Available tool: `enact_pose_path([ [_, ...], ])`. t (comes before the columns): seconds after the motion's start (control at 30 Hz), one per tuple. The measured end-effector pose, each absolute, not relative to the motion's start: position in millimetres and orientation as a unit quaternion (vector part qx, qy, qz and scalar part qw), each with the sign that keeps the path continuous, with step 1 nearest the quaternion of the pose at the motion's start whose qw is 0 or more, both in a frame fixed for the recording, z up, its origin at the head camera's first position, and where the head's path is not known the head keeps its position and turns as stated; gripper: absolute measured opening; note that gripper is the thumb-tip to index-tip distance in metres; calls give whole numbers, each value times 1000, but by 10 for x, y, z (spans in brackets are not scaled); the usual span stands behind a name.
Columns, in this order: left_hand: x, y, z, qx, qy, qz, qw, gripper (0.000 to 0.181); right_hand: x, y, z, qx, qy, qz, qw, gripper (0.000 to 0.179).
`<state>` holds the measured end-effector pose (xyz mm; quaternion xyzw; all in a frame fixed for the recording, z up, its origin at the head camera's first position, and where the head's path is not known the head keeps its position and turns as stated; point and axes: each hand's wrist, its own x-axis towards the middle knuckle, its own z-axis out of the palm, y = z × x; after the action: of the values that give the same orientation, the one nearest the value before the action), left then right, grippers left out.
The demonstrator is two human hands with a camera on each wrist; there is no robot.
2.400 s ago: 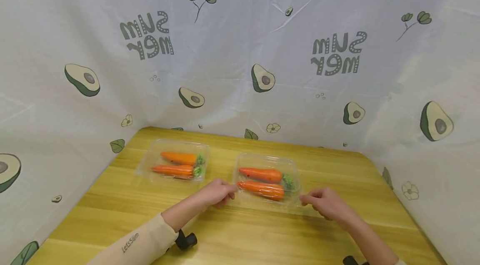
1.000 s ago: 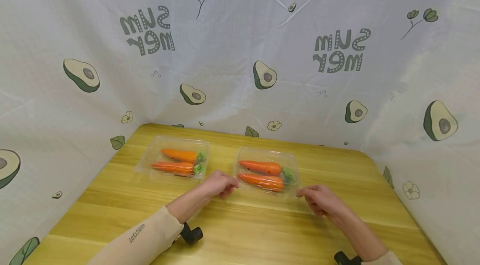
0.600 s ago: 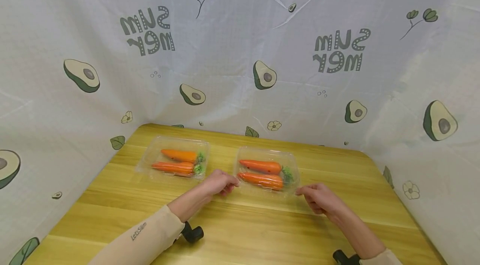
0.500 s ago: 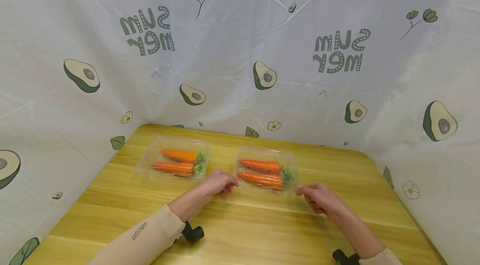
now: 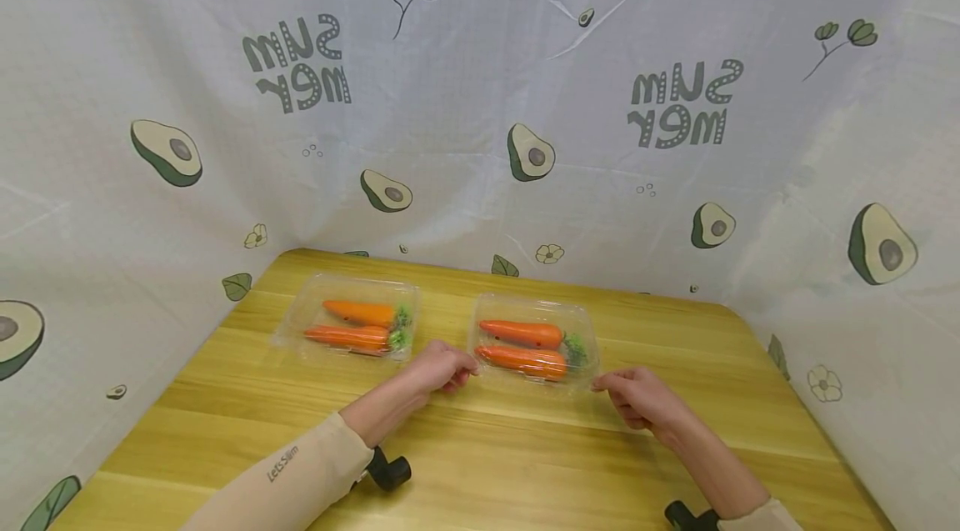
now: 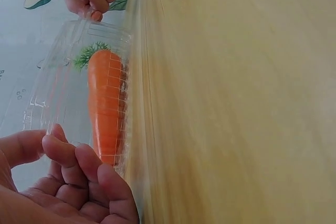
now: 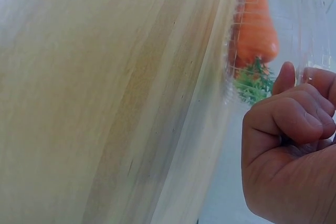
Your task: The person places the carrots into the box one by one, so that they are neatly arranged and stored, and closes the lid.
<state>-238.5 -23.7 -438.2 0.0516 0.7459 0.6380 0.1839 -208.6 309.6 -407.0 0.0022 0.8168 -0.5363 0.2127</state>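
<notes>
A clear plastic clamshell box (image 5: 536,310) with two carrots lies in front of me, right of the table's middle. Its nearer carrot (image 5: 522,360) and farther carrot (image 5: 520,333) both point their green tops to the right. My left hand (image 5: 438,367) pinches the box's near left corner between thumb and fingertips. At the near right corner, my right hand (image 5: 641,398) pinches the rim with thumb and forefinger, the other fingers curled in. The left wrist view shows both hands at opposite ends of the clear box (image 6: 58,77), its ribbed side close over the wood.
A second clear box (image 5: 360,285) with two carrots sits to the left, near the table's back edge. A white cloth (image 5: 450,97) printed with avocados hangs behind and at both sides. The wooden table (image 5: 495,473) stretches toward me.
The box and both hands have shifted slightly away from me since the earliest frame; the head view has tilted a little. Over the last half second hardly anything moves, and both pinches stay.
</notes>
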Motion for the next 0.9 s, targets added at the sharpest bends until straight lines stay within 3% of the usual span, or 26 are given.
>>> enact_pose_path([
  [0.27,-2403,-257,-4395,52,747,632,199,24,-2088,3105,-4076,8,821,-532,209,40],
  [0.9,-2412,-262,-4409,58,751,626,202,26,-2090,3102,-4093,-8,828,-523,203,36],
])
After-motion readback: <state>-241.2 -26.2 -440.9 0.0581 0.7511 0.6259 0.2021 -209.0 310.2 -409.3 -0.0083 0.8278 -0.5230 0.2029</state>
